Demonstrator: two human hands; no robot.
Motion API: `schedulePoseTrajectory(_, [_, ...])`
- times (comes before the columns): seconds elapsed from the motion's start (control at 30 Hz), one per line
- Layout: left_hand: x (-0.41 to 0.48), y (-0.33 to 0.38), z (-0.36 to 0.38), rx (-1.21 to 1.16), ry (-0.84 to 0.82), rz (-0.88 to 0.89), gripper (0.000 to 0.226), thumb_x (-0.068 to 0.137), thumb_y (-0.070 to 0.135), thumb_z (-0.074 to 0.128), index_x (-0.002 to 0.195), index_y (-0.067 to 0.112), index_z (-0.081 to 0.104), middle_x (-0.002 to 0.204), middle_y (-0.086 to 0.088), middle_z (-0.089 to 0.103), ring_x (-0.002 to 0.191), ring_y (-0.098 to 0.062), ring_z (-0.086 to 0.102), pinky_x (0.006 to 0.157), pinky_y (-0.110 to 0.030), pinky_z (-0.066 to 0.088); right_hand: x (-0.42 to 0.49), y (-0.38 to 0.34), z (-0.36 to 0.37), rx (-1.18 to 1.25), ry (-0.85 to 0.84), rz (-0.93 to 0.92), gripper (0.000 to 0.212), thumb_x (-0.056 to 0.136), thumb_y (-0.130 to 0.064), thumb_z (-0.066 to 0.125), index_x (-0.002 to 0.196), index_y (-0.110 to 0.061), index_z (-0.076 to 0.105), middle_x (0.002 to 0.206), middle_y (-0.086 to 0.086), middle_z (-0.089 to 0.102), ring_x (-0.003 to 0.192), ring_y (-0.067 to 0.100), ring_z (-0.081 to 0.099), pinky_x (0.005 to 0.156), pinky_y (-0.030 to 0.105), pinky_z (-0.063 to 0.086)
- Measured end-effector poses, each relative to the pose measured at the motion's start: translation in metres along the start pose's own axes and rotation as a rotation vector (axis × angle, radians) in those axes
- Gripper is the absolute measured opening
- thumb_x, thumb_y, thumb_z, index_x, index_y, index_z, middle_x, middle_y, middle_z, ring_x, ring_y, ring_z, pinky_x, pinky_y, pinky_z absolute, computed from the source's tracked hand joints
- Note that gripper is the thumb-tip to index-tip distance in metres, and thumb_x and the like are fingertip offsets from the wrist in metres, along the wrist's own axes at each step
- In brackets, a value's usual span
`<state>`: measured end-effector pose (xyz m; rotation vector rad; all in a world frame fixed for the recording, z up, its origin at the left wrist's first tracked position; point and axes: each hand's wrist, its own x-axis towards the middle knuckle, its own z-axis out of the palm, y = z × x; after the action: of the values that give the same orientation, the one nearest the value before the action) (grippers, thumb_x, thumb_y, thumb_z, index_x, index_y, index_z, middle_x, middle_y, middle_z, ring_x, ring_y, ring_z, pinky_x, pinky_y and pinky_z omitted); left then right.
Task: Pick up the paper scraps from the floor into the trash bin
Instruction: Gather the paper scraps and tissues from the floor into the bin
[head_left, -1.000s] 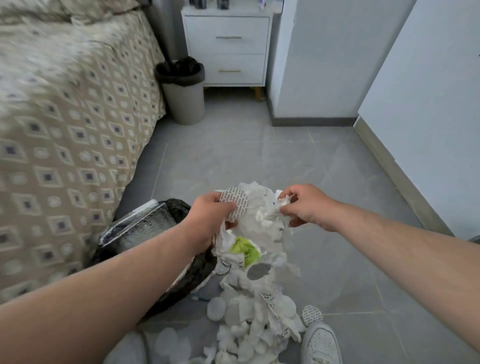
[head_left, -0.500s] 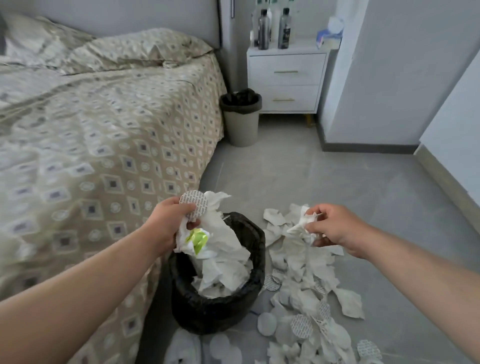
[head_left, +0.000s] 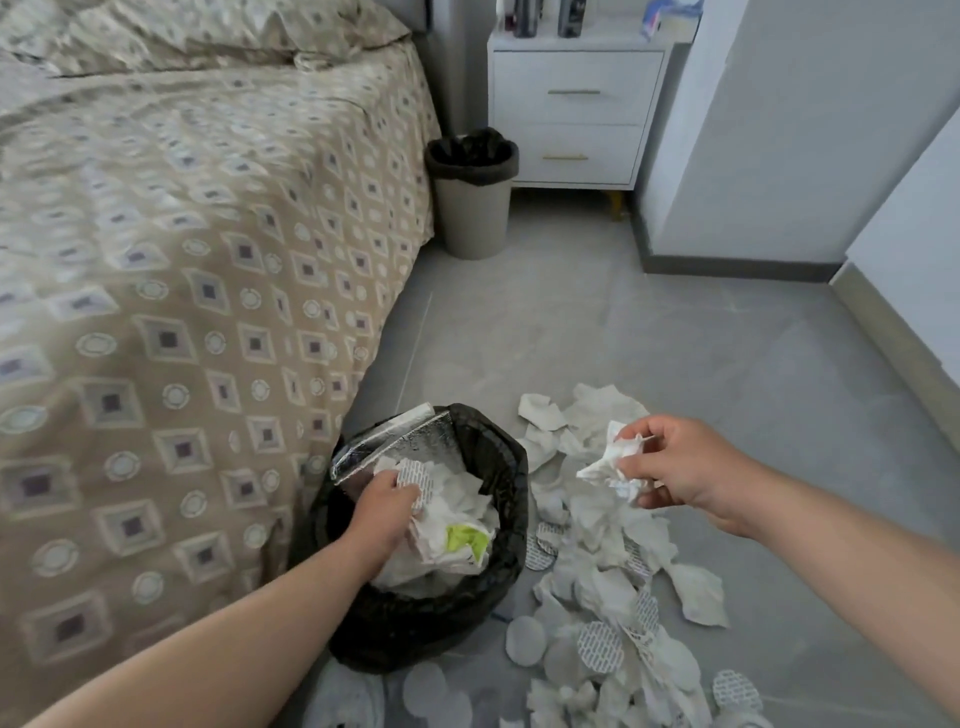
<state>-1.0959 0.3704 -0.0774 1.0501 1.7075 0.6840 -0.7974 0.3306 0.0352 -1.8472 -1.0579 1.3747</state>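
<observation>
A black-lined trash bin (head_left: 506, 525) stands on the floor beside the bed. My left hand (head_left: 387, 506) is down inside its mouth, closed on a bunch of white paper scraps (head_left: 447, 525) with a green piece among them. My right hand (head_left: 680, 467) hovers to the right of the bin, above the floor, pinching a crumpled white scrap (head_left: 615, 462). A pile of white scraps and round printed discs (head_left: 602, 597) lies on the grey floor to the right of the bin and under my right hand.
The patterned bed (head_left: 171, 312) fills the left side, right against the bin. A second, beige bin (head_left: 472, 200) stands further back by a white nightstand (head_left: 574, 109). White walls (head_left: 805, 130) close the right side. Bare grey tile (head_left: 675, 338) lies between.
My left hand has gone down with its bunch of scraps into the black bin. My right hand has stayed above the floor pile, still holding its scrap.
</observation>
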Motion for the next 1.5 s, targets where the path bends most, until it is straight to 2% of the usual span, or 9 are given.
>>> schedulePoseTrajectory(0.13, [0.008, -0.020, 0.011, 0.514, -0.249, 0.076, 0.060, 0.084, 0.016, 0.060, 0.139, 0.008, 0.036, 0.138, -0.016, 0.037, 0.126, -0.029, 0.041, 0.102, -0.028, 0.033, 0.000, 0.008, -0.002, -0.008, -0.009, 0.018, 0.024, 0.080, 0.007, 0.065, 0.093, -0.013, 0.062, 0.083, 0.013, 0.059, 0.058, 0.023, 0.059, 0.049, 0.027, 0.055])
schedulePoseTrajectory(0.37, [0.005, -0.024, 0.012, 1.065, -0.343, 0.278, 0.073, 0.087, 0.042, 0.054, 0.148, 0.031, 0.016, 0.152, -0.013, 0.014, 0.131, -0.035, 0.037, 0.104, -0.045, 0.039, -0.004, 0.006, 0.005, -0.012, -0.045, 0.019, 0.024, 0.081, 0.007, 0.066, 0.097, -0.010, 0.062, 0.081, 0.013, 0.056, 0.061, 0.022, 0.057, 0.050, 0.028, 0.055])
schedulePoseTrajectory(0.5, [-0.019, -0.010, -0.008, 1.067, -0.184, 0.568, 0.067, 0.091, 0.054, 0.043, 0.149, 0.034, 0.016, 0.159, -0.004, 0.006, 0.142, -0.026, 0.024, 0.106, -0.040, 0.038, -0.011, -0.010, 0.011, -0.015, -0.076, -0.043, 0.023, 0.082, 0.006, 0.066, 0.098, -0.009, 0.063, 0.076, 0.010, 0.048, 0.058, 0.019, 0.054, 0.052, 0.027, 0.055])
schedulePoseTrajectory(0.6, [-0.036, -0.008, -0.037, 0.918, 0.059, 0.728, 0.060, 0.084, 0.054, 0.037, 0.137, 0.026, 0.045, 0.138, 0.001, 0.050, 0.122, -0.022, 0.052, 0.088, -0.035, 0.051, -0.018, -0.032, 0.025, 0.039, -0.137, -0.114, 0.022, 0.082, 0.007, 0.065, 0.098, -0.009, 0.063, 0.083, 0.013, 0.049, 0.064, 0.018, 0.054, 0.051, 0.026, 0.055])
schedulePoseTrajectory(0.77, [-0.044, -0.056, -0.067, 0.862, 0.155, 0.617, 0.058, 0.077, 0.050, 0.042, 0.110, 0.008, 0.065, 0.109, -0.008, 0.063, 0.103, -0.029, 0.059, 0.092, -0.029, 0.037, -0.016, -0.076, 0.062, 0.303, -0.309, -0.126, 0.023, 0.085, 0.009, 0.059, 0.093, -0.012, 0.063, 0.083, 0.010, 0.059, 0.061, 0.017, 0.063, 0.048, 0.025, 0.055])
schedulePoseTrajectory(1.0, [-0.039, -0.085, -0.074, 0.764, 0.025, 0.423, 0.112, 0.061, 0.082, 0.033, 0.151, 0.020, 0.007, 0.158, 0.006, -0.013, 0.143, -0.008, -0.012, 0.113, -0.026, 0.003, 0.028, -0.075, 0.134, 0.419, -0.345, 0.036, 0.023, 0.087, 0.011, 0.053, 0.093, -0.011, 0.059, 0.082, 0.013, 0.059, 0.067, 0.024, 0.055, 0.046, 0.027, 0.056])
schedulePoseTrajectory(1.23, [-0.028, -0.094, -0.081, 0.725, -0.020, 0.401, 0.133, 0.047, 0.095, 0.036, 0.151, 0.021, -0.001, 0.153, 0.013, -0.022, 0.141, -0.004, -0.021, 0.117, -0.028, 0.001, 0.071, -0.004, 0.197, -0.219, -0.288, 0.150, 0.026, 0.085, -0.001, 0.060, 0.105, -0.017, 0.060, 0.097, 0.006, 0.049, 0.071, 0.017, 0.054, 0.067, 0.036, 0.059])
schedulePoseTrajectory(1.37, [-0.025, -0.094, -0.080, 0.704, -0.023, 0.413, 0.136, 0.042, 0.099, 0.032, 0.149, 0.024, -0.006, 0.152, 0.015, -0.024, 0.139, -0.001, -0.025, 0.115, -0.025, -0.003, 0.083, 0.030, 0.218, -0.549, -0.366, 0.049, 0.078, 0.077, -0.027, 0.074, 0.144, -0.020, 0.034, 0.127, 0.004, 0.052, 0.113, 0.021, 0.055, 0.093, 0.027, 0.046])
schedulePoseTrajectory(1.5, [-0.024, -0.094, -0.079, 0.681, -0.025, 0.405, 0.129, 0.049, 0.085, 0.044, 0.150, 0.023, -0.005, 0.152, 0.015, -0.025, 0.139, -0.001, -0.026, 0.114, -0.024, -0.005, 0.098, 0.063, 0.241, -0.820, -0.384, 0.106, 0.121, 0.061, -0.053, 0.080, 0.150, -0.030, 0.001, 0.157, 0.016, 0.005, 0.145, 0.034, 0.016, 0.116, 0.043, 0.025])
